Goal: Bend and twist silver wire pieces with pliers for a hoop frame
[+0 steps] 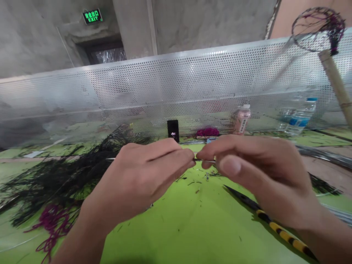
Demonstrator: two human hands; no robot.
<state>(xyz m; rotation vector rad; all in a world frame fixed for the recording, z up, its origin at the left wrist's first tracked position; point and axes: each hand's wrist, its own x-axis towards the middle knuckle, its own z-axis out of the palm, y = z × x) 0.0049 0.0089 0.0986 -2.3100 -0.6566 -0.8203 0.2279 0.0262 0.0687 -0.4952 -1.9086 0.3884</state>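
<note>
My left hand is closed, fingers pressed together, around a thin metal wire. A light tip of what looks like the same wire shows left of that hand's knuckles. Facing it, my right hand pinches the other end of the wire between thumb and fingers. Part of the wire between the hands looks dark, perhaps wrapped; most of it is hidden by the fingers. Below my right hand lie pointed pliers with yellow and black handles, partly covered by the wrist.
Black bristly strands and magenta cord spread over the green tabletop at left. A phone, pink bottle and water bottle stand along a perforated metal screen. A hoop on a bamboo pole rises at right.
</note>
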